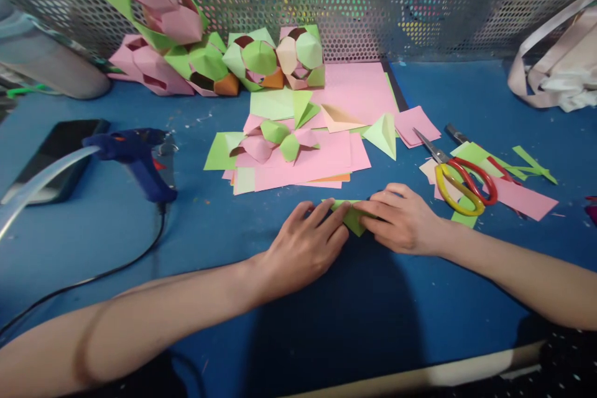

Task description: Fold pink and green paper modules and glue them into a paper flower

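A small folded green paper (353, 219) lies on the blue table (224, 224) near its middle. My left hand (303, 247) rests on its left side, fingertips pressing the paper flat. My right hand (400, 219) covers its right side, fingers curled down and pinching the fold. Most of the paper is hidden beneath both hands. Just behind lies a pile of pink and green sheets (298, 161) with folded pieces on top.
A blue glue gun (135, 158) with its cord stands at the left, beside a dark phone (53, 152). Red and yellow scissors (459, 180) lie on paper scraps at the right. Finished paper models (205, 56) line the perforated back wall. A white bag (559, 68) sits far right.
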A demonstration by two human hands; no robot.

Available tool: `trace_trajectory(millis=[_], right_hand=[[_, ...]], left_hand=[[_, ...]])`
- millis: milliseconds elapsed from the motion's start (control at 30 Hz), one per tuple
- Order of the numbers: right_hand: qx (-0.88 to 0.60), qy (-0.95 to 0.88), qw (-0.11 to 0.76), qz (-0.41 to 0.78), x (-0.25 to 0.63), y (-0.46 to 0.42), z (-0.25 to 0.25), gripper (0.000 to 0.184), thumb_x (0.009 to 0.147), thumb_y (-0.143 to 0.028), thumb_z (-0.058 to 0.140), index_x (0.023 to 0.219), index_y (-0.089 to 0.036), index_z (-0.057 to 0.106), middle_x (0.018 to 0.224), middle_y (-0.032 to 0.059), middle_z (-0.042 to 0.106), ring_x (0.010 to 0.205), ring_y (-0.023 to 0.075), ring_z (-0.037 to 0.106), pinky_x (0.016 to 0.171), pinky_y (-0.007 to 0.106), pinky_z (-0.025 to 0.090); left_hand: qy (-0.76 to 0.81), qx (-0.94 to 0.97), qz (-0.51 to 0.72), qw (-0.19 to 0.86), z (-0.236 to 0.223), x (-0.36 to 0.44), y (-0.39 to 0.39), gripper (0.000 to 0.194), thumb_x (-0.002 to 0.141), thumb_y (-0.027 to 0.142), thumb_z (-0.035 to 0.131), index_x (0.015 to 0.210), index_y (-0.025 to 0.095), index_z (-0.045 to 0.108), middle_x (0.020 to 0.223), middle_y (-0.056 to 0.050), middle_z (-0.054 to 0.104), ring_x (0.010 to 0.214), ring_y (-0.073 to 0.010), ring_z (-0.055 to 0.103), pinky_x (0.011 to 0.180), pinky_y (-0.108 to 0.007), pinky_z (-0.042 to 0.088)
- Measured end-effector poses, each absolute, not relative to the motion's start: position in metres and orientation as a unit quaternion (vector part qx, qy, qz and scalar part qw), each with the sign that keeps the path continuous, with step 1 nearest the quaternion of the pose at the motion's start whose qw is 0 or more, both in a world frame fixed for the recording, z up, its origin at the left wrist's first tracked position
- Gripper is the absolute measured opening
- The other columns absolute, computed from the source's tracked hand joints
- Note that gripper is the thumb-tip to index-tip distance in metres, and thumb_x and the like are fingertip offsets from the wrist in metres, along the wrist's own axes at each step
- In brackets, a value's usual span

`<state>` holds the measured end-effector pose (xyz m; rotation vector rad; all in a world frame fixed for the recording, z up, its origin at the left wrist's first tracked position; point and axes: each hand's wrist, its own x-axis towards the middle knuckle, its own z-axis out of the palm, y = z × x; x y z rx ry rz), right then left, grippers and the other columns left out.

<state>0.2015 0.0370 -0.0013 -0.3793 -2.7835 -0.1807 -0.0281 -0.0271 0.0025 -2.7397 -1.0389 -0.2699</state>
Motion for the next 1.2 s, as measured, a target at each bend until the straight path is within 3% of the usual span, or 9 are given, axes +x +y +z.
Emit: trace_trajectory(millis=[300, 533, 1200], right_hand=[[-0.126, -0.978, 0.158, -0.061, 0.201, 0.036, -0.001, 0.021, 0.091, -0.017, 0.046, 0.101, -0.015, 0.064, 0.112, 0.0053, 0.066, 0.09, 0.0182, 0.05, 0.082, 0.037, 0.035], [-0.119, -0.978, 0.163, -0.061, 0.202, 0.037, -0.001, 0.021, 0.09, -0.018, 0.048, 0.103, -0.014, 0.064, 0.112, 0.006, 0.065, 0.092, 0.0187, 0.051, 0.083, 0.037, 0.035], [-0.136, -0.972, 0.184, -0.058, 0.202, 0.038, -0.006, 0.019, 0.09, -0.017, 0.048, 0.101, -0.016, 0.064, 0.111, 0.0045, 0.066, 0.09, 0.0171, 0.053, 0.083, 0.037, 0.036]], left_hand=[[-0.326, -0.934, -0.097, 0.11, 0.003, -0.028, -0.03, 0.011, 0.088, 0.014, 0.049, 0.092, 0.013, 0.06, 0.127, -0.015, 0.059, 0.116, -0.0323, 0.055, 0.086, -0.046, 0.047], [-0.239, -0.955, -0.151, 0.085, 0.004, -0.024, -0.039, 0.006, 0.085, 0.015, 0.056, 0.086, 0.011, 0.06, 0.113, -0.018, 0.067, 0.109, -0.0294, 0.06, 0.09, -0.043, 0.047], [-0.253, -0.95, -0.18, 0.037, 0.004, -0.024, -0.048, 0.009, 0.084, 0.015, 0.055, 0.085, 0.008, 0.061, 0.106, -0.019, 0.068, 0.107, -0.0308, 0.062, 0.088, -0.045, 0.049]])
